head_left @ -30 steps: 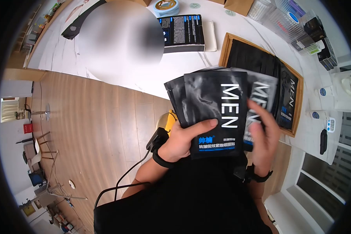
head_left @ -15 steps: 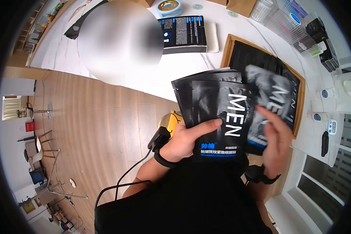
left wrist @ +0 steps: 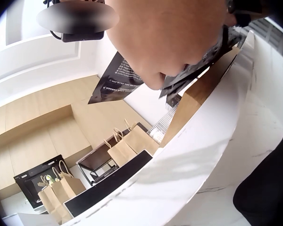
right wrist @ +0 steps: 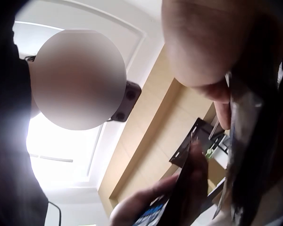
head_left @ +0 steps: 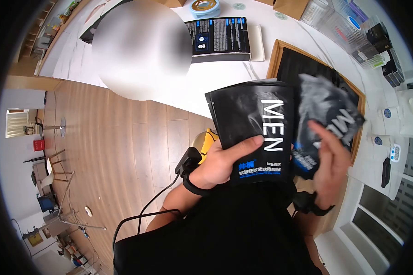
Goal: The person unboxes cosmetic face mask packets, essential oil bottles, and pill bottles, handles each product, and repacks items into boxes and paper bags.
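Observation:
The left hand (head_left: 218, 164) grips a stack of black sachets (head_left: 250, 119) lettered MEN, its thumb lying across the front one. To the right of the stack, the right hand (head_left: 329, 167) holds a blurred dark grey sachet (head_left: 323, 119), which tilts over the wooden tray (head_left: 274, 59). More black sachets (head_left: 303, 62) lie in that tray. In the left wrist view the left hand (left wrist: 167, 37) shows from below with a sachet (left wrist: 117, 82) jutting out. The right wrist view shows the right hand (right wrist: 203, 47) beside a blurred sachet (right wrist: 247, 108).
A black box (head_left: 222, 39) with blue print lies on the white table (head_left: 206, 85), a tape roll (head_left: 205, 8) behind it. Clear plastic containers (head_left: 337, 27) stand at the back right. Cups (head_left: 384, 140) and a small timer (head_left: 395, 152) are at the right.
The right hand has moved right, carrying a sachet away from the stack and over the tray; that sachet has turned to a slant. The left hand still grips the stack, which sits slightly farther right.

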Demonstrator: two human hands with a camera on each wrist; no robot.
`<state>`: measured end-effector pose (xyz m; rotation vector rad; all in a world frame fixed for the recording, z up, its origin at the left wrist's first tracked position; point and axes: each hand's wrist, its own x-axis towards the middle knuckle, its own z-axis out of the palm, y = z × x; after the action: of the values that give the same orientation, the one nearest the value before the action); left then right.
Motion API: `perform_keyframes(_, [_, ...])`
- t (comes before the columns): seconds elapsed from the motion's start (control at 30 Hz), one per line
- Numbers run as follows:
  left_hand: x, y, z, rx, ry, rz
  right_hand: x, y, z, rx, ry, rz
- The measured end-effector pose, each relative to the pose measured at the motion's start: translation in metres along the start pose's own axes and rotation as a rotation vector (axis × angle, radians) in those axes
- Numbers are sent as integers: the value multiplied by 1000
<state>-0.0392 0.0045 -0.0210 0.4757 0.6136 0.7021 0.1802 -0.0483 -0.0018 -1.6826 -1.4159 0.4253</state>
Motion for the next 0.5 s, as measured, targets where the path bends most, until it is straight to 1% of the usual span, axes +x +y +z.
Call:
perform_keyframes(0.03, [1, -6, -3, 50, 52, -4, -8, -6, 6, 98, -74, 6])
perform_keyframes(0.07, [2, -10, -10, 55, 59, -8, -11, -18, 15, 197, -150, 10])
perform_keyframes(0.1, [2, -11, -10, 54, 59, -10, -8, -26, 28, 308, -156, -23])
perform_keyframes(0.17, [-2, -13, -6, 137, 101, 62, -7, -31, 30, 176, -213, 97])
perform_keyframes(0.2, [-4, -13, -3, 80, 130, 51, -9, -28, 30, 177, -164, 129])
perform_keyframes(0.23, [-4, -11, -4, 83, 131, 50, -8, -19, 24, 77, -138, 52])
perform_keyframes(0.3, [-5, -1, -8, -147, 61, -26, -7, -3, 18, -102, 58, 60])
perform_keyframes(0.33, [-3, 2, -12, -116, 55, -25, -6, 6, 13, -14, 156, 153])
perform_keyframes(0.37, [4, 4, -12, -181, -148, 21, -3, 15, 11, 75, 254, 245])
perform_keyframes(0.4, [4, 4, -12, -154, -102, 18, 1, 20, 11, 157, 333, 186])
perform_keyframes(0.43, [3, 4, -11, -126, -56, 13, 2, 24, 7, 171, 314, 118])
perform_keyframes(0.47, [2, 5, -7, -127, -57, 14, 8, 17, 11, 33, 397, -44])
perform_keyframes(0.5, [2, 8, 0, -63, -23, 31, 13, 8, 16, -107, 477, -206])
